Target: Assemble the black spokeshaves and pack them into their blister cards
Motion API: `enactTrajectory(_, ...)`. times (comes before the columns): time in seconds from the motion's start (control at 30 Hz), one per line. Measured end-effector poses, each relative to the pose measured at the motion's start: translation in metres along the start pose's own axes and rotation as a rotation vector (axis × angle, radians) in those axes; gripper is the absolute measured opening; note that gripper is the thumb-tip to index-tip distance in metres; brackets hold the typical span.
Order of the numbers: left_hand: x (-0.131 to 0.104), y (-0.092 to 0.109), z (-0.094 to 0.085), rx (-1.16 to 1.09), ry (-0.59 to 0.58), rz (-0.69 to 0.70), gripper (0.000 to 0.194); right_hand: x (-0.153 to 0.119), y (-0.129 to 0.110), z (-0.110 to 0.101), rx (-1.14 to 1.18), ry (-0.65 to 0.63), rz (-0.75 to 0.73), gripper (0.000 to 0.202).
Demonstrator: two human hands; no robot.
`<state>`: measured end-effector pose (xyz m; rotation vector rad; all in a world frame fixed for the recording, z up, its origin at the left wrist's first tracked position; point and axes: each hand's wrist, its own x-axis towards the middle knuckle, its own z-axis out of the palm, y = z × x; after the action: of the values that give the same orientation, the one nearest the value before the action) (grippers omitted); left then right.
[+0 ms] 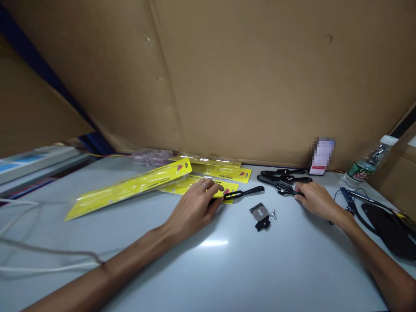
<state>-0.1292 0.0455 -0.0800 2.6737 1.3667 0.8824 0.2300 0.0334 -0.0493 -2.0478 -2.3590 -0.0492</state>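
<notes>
My left hand (199,201) is closed around one handle of a black spokeshave body (240,193), whose open middle and other handle stick out to the right. My right hand (312,199) grips the near end of another black spokeshave (283,187), close to the back of the table. Between the hands lie a grey metal blade (260,212), a small black cap plate (262,223) and small silver screws (273,214). Behind the right hand rest more black spokeshaves (294,178). Yellow blister packs (136,188) lie beyond and left of my left hand.
A phone (320,158) leans against the cardboard wall (247,86) at the back. A plastic bottle (367,167), glasses (352,203) and a flat black object (390,232) are at the right. Pale cables (48,251) cross the left side of the table (208,277).
</notes>
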Motion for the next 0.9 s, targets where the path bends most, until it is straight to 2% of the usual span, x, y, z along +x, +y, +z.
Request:
enactTrajectory(0.13,-0.002,0.011,-0.008,-0.016,0.177,0.049,0.027,-0.006,-0.004,-0.015,0.155,0.036,-0.080,0.011)
enactTrajectory(0.23,-0.008,0.023,-0.014,0.001,0.253,0.199,0.036,-0.019,-0.019,-0.030,0.377,-0.070,-0.244,0.010)
enactTrajectory(0.33,-0.016,0.032,-0.017,-0.020,0.219,0.419,0.040,-0.037,-0.042,-0.037,0.463,-0.273,-0.364,0.004)
enactTrajectory(0.4,-0.020,0.034,-0.018,-0.054,0.144,0.493,0.039,-0.047,-0.056,-0.036,0.471,-0.364,-0.392,0.006)
enactTrajectory(0.5,-0.022,0.032,-0.016,-0.074,0.015,0.474,0.035,-0.052,-0.067,-0.029,0.437,-0.431,-0.398,0.009)
enactTrajectory(0.57,-0.021,0.031,-0.013,-0.068,-0.041,0.443,0.031,-0.049,-0.064,-0.024,0.407,-0.398,-0.387,0.010)
enactTrajectory(0.73,-0.019,0.032,-0.005,-0.085,-0.050,0.347,0.024,-0.029,-0.038,-0.012,0.272,-0.193,-0.322,0.009)
enactTrajectory(0.8,-0.020,0.032,-0.003,-0.097,-0.057,0.314,0.026,-0.023,-0.032,-0.010,0.215,-0.173,-0.303,0.011)
enactTrajectory(0.9,-0.020,0.032,0.000,-0.075,-0.097,0.291,0.035,-0.022,-0.034,-0.013,0.255,-0.216,-0.350,0.012)
